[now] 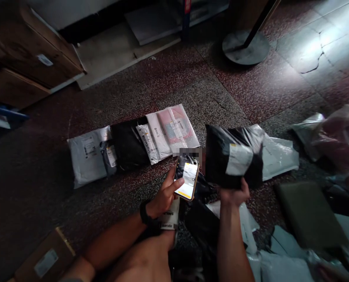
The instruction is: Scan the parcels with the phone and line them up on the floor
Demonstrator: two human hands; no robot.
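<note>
My left hand [165, 194] is wrapped round a smartphone [186, 178], its thumb lying over the lit screen. A dark band circles that wrist. In my right hand [234, 196] is a black plastic mailer bag [218, 152], gripped at its lower edge with the thumb on top. The white label [239, 159] on the bag faces up toward me. Left of the phone, a row of parcels lies on the floor: a grey mailer [88, 156], a black mailer [127, 145] and a clear bubble-wrapped pink parcel [178, 127].
White mailers [280, 156] lie behind the held bag. More parcels pile up at lower right, among them a dark green package [312, 215]. Cardboard boxes [36, 51] stand at upper left, another box [45, 254] at lower left. A round metal stand base [246, 49] rests on the floor.
</note>
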